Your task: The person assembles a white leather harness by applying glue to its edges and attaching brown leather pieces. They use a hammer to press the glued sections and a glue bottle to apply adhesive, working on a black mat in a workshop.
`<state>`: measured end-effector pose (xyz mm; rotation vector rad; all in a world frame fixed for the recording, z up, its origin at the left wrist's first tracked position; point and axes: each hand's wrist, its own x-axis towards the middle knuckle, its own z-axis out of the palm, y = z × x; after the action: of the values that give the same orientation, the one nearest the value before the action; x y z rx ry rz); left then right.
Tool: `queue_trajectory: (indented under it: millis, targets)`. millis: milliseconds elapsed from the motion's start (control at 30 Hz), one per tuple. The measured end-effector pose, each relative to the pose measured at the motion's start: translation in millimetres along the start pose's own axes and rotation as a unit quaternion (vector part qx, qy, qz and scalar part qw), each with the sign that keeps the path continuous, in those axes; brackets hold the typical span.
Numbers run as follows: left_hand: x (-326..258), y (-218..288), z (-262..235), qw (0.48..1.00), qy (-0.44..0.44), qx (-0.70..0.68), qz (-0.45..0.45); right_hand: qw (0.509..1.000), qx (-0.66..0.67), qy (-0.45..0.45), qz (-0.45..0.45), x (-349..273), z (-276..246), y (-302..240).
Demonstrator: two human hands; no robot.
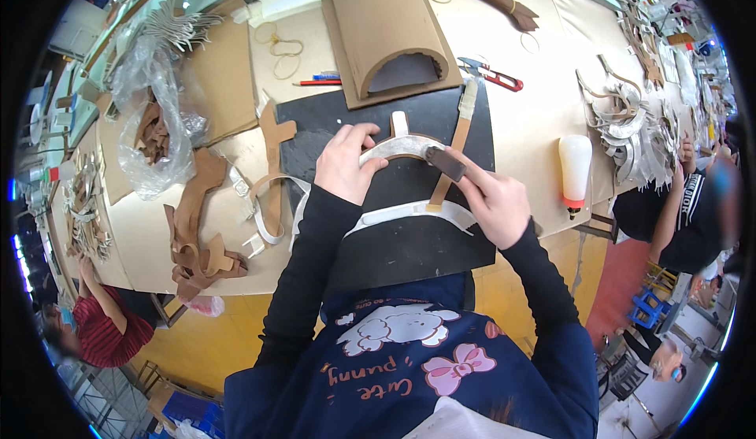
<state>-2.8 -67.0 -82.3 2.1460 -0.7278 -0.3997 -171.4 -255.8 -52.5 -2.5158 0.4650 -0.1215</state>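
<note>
My left hand (345, 162) presses down on a curved pale strip (398, 148) lying on a black mat (370, 179). My right hand (494, 203) grips a dark-headed hammer (446, 163), its head resting on the right end of that strip. A brown strap (453, 159) runs diagonally under the hammer. A second long curved white strip (409, 214) lies nearer me, between my forearms.
A tan arched form (386, 25) stands behind the mat, red-handled snips (492, 75) to its right. A white glue bottle (575, 167) stands at right. Brown cut pieces (197, 226) and a plastic bag (153, 116) lie left. Other people sit at both sides.
</note>
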Motion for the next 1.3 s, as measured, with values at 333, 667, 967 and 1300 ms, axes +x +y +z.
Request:
queue_trajectory:
  millis: [333, 667, 967, 1300]
  targets:
    - [2.7, 21.5, -65.9, 0.966, 0.011, -0.254, -0.052, 0.957, -0.135, 0.214, 0.141, -11.3, -11.5, 59.0]
    - [-13.1, 77.8, -90.2, 0.859, -0.041, -0.500, 0.101, 0.872, 0.462, 0.060, -0.151, 33.9, -20.6, -99.8]
    - [-44.7, 94.4, -78.3, 0.789, 0.115, -0.594, 0.108, 0.849, 0.510, 0.079, -0.112, 44.0, -38.2, -149.2]
    - [-69.3, 87.5, -81.6, 0.759, 0.008, -0.649, 0.039, 0.770, 0.633, -0.078, -0.026, 17.3, -52.5, -131.4]
